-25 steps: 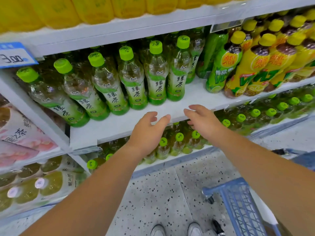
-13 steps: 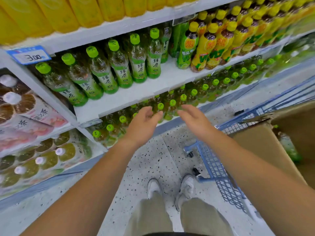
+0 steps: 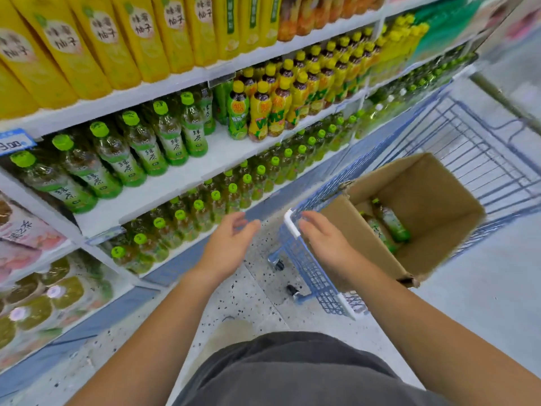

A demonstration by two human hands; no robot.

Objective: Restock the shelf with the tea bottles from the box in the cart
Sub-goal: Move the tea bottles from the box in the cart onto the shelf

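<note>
While both hands hover empty with fingers loosely apart, the right hand (image 3: 325, 244), above the cart (image 3: 310, 271) rim, sits nearer than the left hand (image 3: 231, 244) to the tea bottles (image 3: 390, 221) lying lengthwise deep in the box (image 3: 433, 197), off to its right.

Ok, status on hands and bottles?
Left hand open, empty. Right hand open, empty, by cart corner. Tea bottles lying in box, top open.
</note>
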